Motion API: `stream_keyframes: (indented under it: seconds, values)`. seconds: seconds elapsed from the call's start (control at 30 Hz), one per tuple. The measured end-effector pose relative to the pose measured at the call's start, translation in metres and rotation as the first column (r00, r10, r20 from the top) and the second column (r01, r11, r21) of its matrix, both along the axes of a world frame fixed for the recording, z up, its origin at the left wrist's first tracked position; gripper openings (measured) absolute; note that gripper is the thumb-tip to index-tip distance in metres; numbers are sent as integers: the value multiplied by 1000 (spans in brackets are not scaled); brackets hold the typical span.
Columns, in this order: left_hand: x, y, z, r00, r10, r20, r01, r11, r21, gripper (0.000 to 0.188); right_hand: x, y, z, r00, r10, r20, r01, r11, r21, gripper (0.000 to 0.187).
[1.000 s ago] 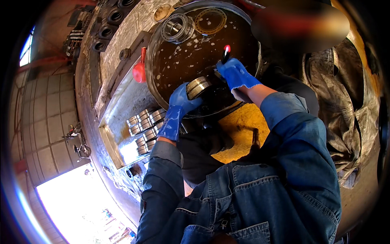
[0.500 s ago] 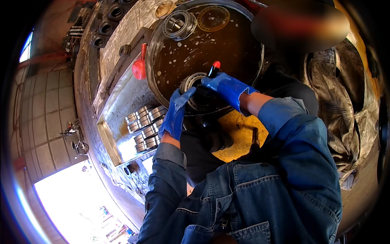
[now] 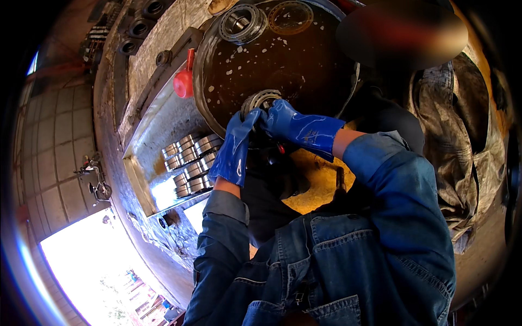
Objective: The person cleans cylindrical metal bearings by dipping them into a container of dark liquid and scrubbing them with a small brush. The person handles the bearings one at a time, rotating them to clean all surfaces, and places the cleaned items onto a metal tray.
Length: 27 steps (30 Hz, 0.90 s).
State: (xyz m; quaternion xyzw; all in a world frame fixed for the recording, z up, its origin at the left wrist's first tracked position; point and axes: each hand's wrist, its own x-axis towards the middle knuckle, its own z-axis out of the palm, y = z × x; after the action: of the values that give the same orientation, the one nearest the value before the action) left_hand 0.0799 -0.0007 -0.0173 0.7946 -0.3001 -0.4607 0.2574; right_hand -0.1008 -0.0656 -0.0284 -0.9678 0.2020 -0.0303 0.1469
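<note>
A steel bearing ring (image 3: 260,100) is at the near rim of a round, dark, oily drum top (image 3: 283,60). My left hand (image 3: 237,136), in a blue rubber glove, is closed on the ring's near left side. My right hand (image 3: 291,122), gloved the same way, presses close beside it at the ring's near right side, fingers curled. The red end of a black tool (image 3: 281,148) shows just below the right hand; the rest of it is mostly hidden. Gloves cover much of the ring's near part.
Stacked shiny bearing rings (image 3: 190,163) stand in a metal tray (image 3: 138,182) at the left. A red-handled round object (image 3: 184,82) sits by the drum's left rim. Another large bearing (image 3: 239,24) and a flat brass-coloured ring (image 3: 291,17) lie at the far side.
The bearing ring has tilted up. My right hand has moved left and down against it, and the tool's red end, which pointed up and away, now shows below the hand.
</note>
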Motion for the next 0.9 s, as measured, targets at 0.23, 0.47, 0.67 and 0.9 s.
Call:
stream_keyframes:
  seconds: [0.23,0.47,0.67,0.9]
  values:
    - [-11,2,1,943,-91,321,98,995,-7,71,-26,-20,39,959,-29,-281,160,876,456,38]
    - [-42,12,-1,839,44,543,4,996,-86,75,-60,-25,21,815,-569,-105,-9,-194,981,44]
    - [-21,-32,27,915,-275,295,268,961,64,82,-74,-23,38,796,-569,-209,65,-262,963,34]
    - [-42,-89,59,904,-409,126,387,907,166,74,-23,-23,-5,992,-52,-117,99,892,440,21]
